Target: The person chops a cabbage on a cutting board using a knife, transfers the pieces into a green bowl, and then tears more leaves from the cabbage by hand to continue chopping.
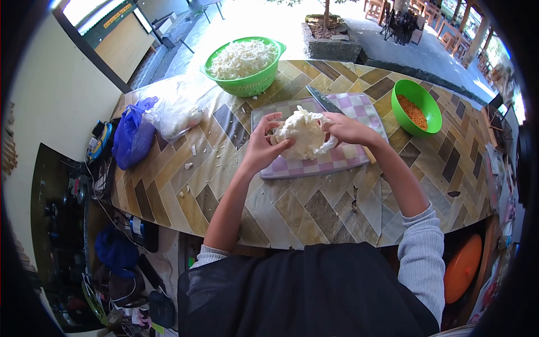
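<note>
Both hands hold a cream-white, ragged-edged lump that looks like a head of cabbage [304,135], over a checkered cutting board [314,168]. My left hand [264,147] grips its left side, thumb in front and fingers curled behind. On the right, my right hand [346,129] has its fingers closed on the frayed outer layer. A knife [321,100] lies across the board, its blade pointing to the far left. My right hand and forearm cover its middle, and the end of its light handle shows near the board's right edge.
A green colander [247,84] heaped with white shreds stands at the back. At right is a green bowl [425,104] with orange bits. A blue plastic bag [133,135] and a clear plastic bag [177,115] sit at left. White scraps dot the patterned table [314,216].
</note>
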Tool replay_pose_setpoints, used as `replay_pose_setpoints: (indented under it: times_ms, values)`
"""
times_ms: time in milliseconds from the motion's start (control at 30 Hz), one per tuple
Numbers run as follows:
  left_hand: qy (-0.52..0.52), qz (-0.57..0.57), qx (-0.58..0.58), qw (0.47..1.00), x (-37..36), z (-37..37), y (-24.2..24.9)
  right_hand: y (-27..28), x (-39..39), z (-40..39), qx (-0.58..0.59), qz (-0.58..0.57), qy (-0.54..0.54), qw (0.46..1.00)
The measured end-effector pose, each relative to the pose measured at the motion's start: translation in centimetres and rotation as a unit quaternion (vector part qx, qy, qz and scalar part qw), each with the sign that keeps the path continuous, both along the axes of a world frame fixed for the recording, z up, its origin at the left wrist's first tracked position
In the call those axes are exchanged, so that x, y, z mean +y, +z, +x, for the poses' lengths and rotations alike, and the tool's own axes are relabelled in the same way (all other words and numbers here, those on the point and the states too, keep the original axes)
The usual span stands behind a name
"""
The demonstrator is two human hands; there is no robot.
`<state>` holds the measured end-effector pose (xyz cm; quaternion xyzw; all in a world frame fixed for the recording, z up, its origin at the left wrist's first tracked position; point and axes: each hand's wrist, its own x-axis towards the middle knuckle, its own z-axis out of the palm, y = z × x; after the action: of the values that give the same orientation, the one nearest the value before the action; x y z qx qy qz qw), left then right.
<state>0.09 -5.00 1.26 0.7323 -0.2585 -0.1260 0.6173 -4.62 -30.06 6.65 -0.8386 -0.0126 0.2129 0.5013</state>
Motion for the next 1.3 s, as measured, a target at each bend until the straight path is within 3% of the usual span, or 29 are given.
replay_pose_setpoints:
  times_ms: [133,233,333,533,833,1033,1133,1233,1300]
  values:
    - [-0.009,0.007,0.007,1.000,0.3,0.2,0.0,-0.7,0.1,0.3,0.003,0.063,-0.033,0.997]
    - [-0.022,-0.004,0.012,1.000,0.3,0.3,0.0,-2.6,0.0,0.4,-0.175,-0.032,0.041,0.983]
    - [-0.029,-0.007,0.008,1.000,0.3,0.5,-0.3,-3.5,0.6,0.0,-0.098,0.113,-0.041,0.988]
    - [-0.038,-0.010,0.005,0.999,0.4,0.3,0.2,-3.8,0.8,-0.5,-0.013,0.242,-0.123,0.962]
    - [-0.054,-0.030,0.037,0.997,0.4,0.3,0.5,-4.1,1.6,-0.8,-0.200,0.072,-0.091,0.973]
    - [-0.054,-0.068,0.028,0.996,0.2,0.6,-0.7,-4.1,2.0,-0.7,-0.169,0.189,-0.136,0.958]
    - [-0.031,-0.114,0.012,0.993,-0.8,0.1,-0.8,-1.7,2.3,-1.1,-0.372,-0.066,-0.079,0.922]
    - [-0.030,-0.138,0.018,0.990,-1.3,-0.8,-0.4,-0.7,3.6,-1.1,-0.540,-0.161,-0.052,0.825]
    - [-0.029,-0.158,0.049,0.986,-1.4,-1.0,-0.3,-1.3,4.7,-1.6,-0.512,-0.197,-0.038,0.835]
